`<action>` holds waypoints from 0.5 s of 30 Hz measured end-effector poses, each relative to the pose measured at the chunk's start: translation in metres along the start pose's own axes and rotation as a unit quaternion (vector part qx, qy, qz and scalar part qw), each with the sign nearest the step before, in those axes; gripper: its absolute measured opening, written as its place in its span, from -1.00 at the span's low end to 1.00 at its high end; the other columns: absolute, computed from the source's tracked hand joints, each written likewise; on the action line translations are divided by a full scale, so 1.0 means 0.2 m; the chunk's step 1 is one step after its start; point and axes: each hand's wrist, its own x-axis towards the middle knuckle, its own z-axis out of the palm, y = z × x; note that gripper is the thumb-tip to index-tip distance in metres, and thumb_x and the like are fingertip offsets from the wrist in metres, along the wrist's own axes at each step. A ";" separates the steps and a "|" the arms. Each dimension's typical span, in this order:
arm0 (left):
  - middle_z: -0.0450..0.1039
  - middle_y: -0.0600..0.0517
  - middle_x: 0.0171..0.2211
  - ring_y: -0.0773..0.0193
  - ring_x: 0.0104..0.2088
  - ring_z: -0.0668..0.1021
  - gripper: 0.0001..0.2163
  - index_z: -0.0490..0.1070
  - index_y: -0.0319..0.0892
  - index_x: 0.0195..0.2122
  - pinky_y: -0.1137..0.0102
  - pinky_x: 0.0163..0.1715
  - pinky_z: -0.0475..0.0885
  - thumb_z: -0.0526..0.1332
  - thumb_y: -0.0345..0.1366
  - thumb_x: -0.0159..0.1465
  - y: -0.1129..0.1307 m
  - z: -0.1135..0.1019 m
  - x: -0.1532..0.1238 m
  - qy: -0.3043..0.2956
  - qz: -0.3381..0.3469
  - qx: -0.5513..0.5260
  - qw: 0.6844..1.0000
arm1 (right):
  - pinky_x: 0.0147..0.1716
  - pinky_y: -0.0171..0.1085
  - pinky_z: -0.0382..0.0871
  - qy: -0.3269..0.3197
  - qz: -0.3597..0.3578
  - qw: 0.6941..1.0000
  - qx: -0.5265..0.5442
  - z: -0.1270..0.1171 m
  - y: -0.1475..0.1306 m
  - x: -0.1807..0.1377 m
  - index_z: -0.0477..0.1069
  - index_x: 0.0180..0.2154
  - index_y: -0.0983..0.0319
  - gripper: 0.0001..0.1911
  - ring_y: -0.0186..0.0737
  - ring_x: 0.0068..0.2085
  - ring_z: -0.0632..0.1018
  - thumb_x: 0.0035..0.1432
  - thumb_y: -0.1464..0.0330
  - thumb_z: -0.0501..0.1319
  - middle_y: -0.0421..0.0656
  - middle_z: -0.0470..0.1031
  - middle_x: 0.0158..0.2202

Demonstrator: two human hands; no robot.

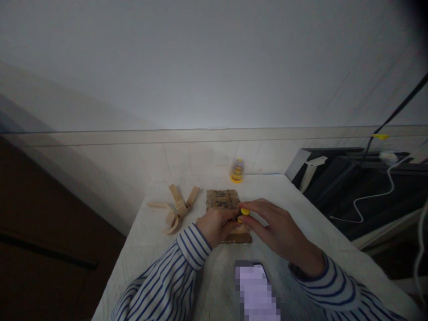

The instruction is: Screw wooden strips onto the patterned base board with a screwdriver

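Note:
Over the brown packet, my left hand (217, 225) and my right hand (279, 227) meet at a small yellow-and-dark piece (245, 211). My right thumb and fingertips pinch its rounded yellow end. The fingers of my left hand are closed on its darker left side; its exact kind is too small to make out. Beneath lies the brown packet (222, 197) with dark print, partly covered by my left hand. Behind it, near the wall, stands a small clear dome-topped container (237, 170) with a yellow base and yellow contents.
A tan bundle of looped flat strips (179, 209) lies left of the packet on the white-covered table (140, 258). A phone (257, 290) with a blurred screen is near the front. Dark flat panels (334, 178) and a white cable (371, 196) are at the right, beyond the table edge.

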 end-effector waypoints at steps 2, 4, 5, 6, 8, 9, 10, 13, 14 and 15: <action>0.46 0.04 -0.44 0.32 -0.40 0.47 -0.85 0.45 -0.22 -0.27 0.51 -0.41 0.31 0.10 -0.35 0.22 0.00 0.00 0.00 0.001 0.006 -0.004 1.000 | -0.26 -0.19 0.46 0.002 0.004 1.000 -0.002 0.00 0.00 0.00 0.31 -0.13 0.19 -0.81 -0.21 -0.22 0.50 0.17 0.37 0.11 -0.10 0.48 -0.25; 0.47 0.04 -0.44 0.32 -0.40 0.48 -0.85 0.45 -0.22 -0.28 0.51 -0.39 0.32 0.13 -0.32 0.21 0.01 -0.01 0.01 0.004 0.011 -0.008 1.000 | -0.27 -0.20 0.46 0.005 0.007 1.000 -0.006 0.00 0.00 0.00 0.31 -0.14 0.19 -0.81 -0.21 -0.22 0.50 0.17 0.37 0.12 -0.10 0.48 -0.26; 0.47 0.04 -0.45 0.32 -0.41 0.48 -0.85 0.46 -0.22 -0.28 0.51 -0.40 0.32 0.15 -0.31 0.20 0.01 -0.01 0.01 0.005 0.009 -0.006 1.000 | -0.27 -0.19 0.46 0.006 0.008 1.000 -0.009 0.00 0.00 0.00 0.31 -0.15 0.20 -0.82 -0.21 -0.23 0.49 0.16 0.37 0.12 -0.10 0.48 -0.27; 0.46 0.04 -0.46 0.32 -0.42 0.47 -0.85 0.46 -0.22 -0.28 0.51 -0.42 0.32 0.16 -0.30 0.19 0.01 -0.01 0.01 0.009 0.004 -0.001 1.000 | -0.26 -0.19 0.46 0.007 0.010 1.000 -0.011 0.00 0.00 0.01 0.31 -0.15 0.20 -0.82 -0.21 -0.23 0.49 0.16 0.36 0.12 -0.10 0.47 -0.27; 0.46 0.04 -0.48 0.32 -0.44 0.47 -0.83 0.47 -0.22 -0.26 0.51 -0.44 0.31 0.17 -0.27 0.19 0.01 -0.01 0.01 0.018 -0.010 0.015 1.000 | -0.25 -0.17 0.46 0.007 0.018 1.000 -0.013 0.01 0.00 0.01 0.31 -0.16 0.21 -0.82 -0.20 -0.23 0.49 0.16 0.35 0.12 -0.10 0.47 -0.27; 0.45 0.04 -0.49 0.32 -0.45 0.47 -0.83 0.47 -0.22 -0.26 0.51 -0.45 0.31 0.17 -0.27 0.19 0.00 0.00 0.01 0.022 -0.016 0.023 0.999 | -0.25 -0.17 0.46 0.005 0.025 1.000 -0.012 0.01 0.00 0.01 0.32 -0.16 0.21 -0.81 -0.20 -0.23 0.49 0.16 0.34 0.12 -0.10 0.47 -0.27; 0.45 0.03 -0.49 0.32 -0.44 0.47 -0.82 0.47 -0.22 -0.26 0.51 -0.45 0.31 0.16 -0.26 0.20 0.00 0.00 0.01 0.026 -0.018 0.030 0.999 | -0.26 -0.16 0.46 0.002 0.033 0.999 -0.011 0.01 0.00 0.01 0.32 -0.16 0.20 -0.81 -0.20 -0.23 0.49 0.16 0.34 0.12 -0.10 0.46 -0.27; 0.45 0.02 -0.47 0.31 -0.43 0.47 -0.82 0.46 -0.22 -0.29 0.50 -0.44 0.31 0.13 -0.25 0.22 0.00 0.00 0.01 0.025 -0.001 0.037 0.999 | -0.24 -0.13 0.46 -0.016 0.045 0.999 -0.005 -0.01 -0.01 0.02 0.30 -0.11 0.20 -0.76 -0.17 -0.20 0.49 0.15 0.33 0.12 -0.09 0.46 -0.24; 0.45 0.02 -0.47 0.31 -0.43 0.47 -0.82 0.46 -0.22 -0.31 0.50 -0.44 0.30 0.12 -0.26 0.23 -0.01 0.01 0.01 0.025 0.005 0.038 0.999 | -0.22 -0.12 0.46 -0.024 0.042 0.999 -0.001 -0.02 -0.01 0.02 0.29 -0.08 0.19 -0.73 -0.16 -0.18 0.49 0.15 0.34 0.12 -0.09 0.46 -0.21; 0.44 0.02 -0.47 0.32 -0.44 0.47 -0.82 0.46 -0.22 -0.32 0.50 -0.44 0.30 0.11 -0.26 0.24 -0.01 0.01 0.01 0.023 0.009 0.038 0.999 | -0.20 -0.11 0.45 -0.030 0.036 0.999 0.004 -0.03 -0.01 0.03 0.27 -0.05 0.19 -0.70 -0.16 -0.16 0.49 0.15 0.34 0.12 -0.08 0.46 -0.18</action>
